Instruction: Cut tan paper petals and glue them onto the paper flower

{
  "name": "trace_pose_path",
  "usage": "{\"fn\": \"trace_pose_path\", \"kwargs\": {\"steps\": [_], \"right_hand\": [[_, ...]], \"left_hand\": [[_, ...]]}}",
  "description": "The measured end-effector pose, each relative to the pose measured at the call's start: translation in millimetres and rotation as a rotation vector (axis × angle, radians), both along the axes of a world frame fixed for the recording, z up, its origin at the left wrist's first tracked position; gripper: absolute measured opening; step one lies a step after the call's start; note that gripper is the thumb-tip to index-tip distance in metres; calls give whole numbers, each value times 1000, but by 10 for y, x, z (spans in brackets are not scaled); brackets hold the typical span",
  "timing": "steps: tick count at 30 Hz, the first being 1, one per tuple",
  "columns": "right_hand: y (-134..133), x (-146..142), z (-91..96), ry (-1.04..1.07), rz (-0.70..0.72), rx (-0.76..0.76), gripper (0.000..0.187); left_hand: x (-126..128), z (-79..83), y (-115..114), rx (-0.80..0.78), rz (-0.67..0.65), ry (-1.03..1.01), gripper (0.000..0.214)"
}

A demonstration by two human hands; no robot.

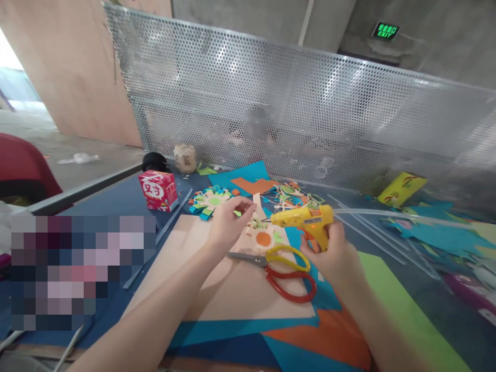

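My right hand (pixel 332 254) grips a yellow glue gun (pixel 306 218) by its handle, nozzle pointing left, with a clear glue stick running out of its back to the right. The nozzle is close to a small paper flower with an orange centre (pixel 263 238) on a tan sheet (pixel 228 289). My left hand (pixel 228 219) hovers over that sheet with fingers pinched together near a small green paper piece; what they hold is too small to name. Red-and-yellow scissors (pixel 284 268) lie on the sheet between my hands.
A red carton (pixel 158 190) stands at the left, a paper flower (pixel 211 200) beside it. Blue, orange and green sheets (pixel 403 310) and paper scraps (pixel 294 195) cover the table. Spare glue sticks (pixel 368 232) lie at the right. A perforated metal screen (pixel 294 103) closes the back.
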State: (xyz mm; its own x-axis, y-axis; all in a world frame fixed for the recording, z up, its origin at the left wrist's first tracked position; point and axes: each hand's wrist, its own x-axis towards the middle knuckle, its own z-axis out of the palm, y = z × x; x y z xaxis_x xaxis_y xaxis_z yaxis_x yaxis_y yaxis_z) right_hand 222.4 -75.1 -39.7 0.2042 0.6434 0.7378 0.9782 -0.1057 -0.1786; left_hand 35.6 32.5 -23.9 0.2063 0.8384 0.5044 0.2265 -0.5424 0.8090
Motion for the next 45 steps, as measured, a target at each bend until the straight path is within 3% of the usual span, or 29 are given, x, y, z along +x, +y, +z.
{"fn": "trace_pose_path", "kwargs": {"steps": [9, 25, 36, 45], "right_hand": [[7, 30, -51, -148, -70, 33, 27], [19, 22, -65, -223, -25, 58, 24], [22, 51, -70, -166, -31, 77, 23], [54, 70, -92, -77, -87, 4, 23]], "left_hand": [[-3, -9, 0, 22, -16, -6, 9], [3, -12, 7, -36, -14, -34, 12], [0, -20, 43, -100, -26, -108, 14], [7, 2, 44, -272, -103, -247, 16]]}}
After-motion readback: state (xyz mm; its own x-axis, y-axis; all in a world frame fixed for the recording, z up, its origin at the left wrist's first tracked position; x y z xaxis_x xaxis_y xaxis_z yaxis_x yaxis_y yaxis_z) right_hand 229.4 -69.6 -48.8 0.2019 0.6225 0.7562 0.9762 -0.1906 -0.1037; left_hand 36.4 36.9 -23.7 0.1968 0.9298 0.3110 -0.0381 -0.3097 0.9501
